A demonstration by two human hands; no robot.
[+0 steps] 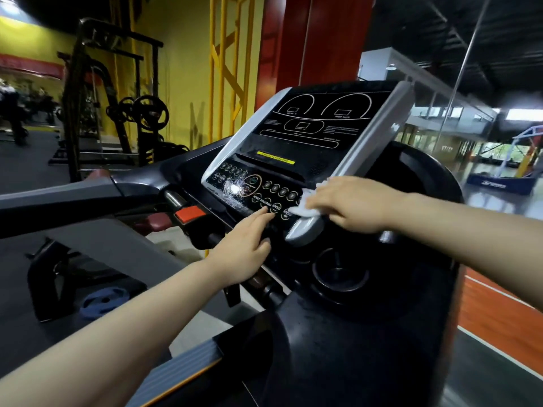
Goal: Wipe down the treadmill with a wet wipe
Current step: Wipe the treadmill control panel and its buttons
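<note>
The treadmill console [311,133] fills the middle of the view, a black display panel in a silver frame with rows of round buttons below. My right hand [355,204] presses a white wet wipe [307,205] onto the lower right corner of the button panel, by the silver frame edge. Most of the wipe is hidden under the hand. My left hand [245,243] rests with straight fingers on the console's lower edge, fingertips near the speed buttons, holding nothing.
A red safety key [189,215] sits left of the console, by the grey left handrail [67,195]. A round cup holder [340,271] lies below the right hand. A blue weight plate [104,299] lies on the floor at left. Weight racks [117,113] stand behind.
</note>
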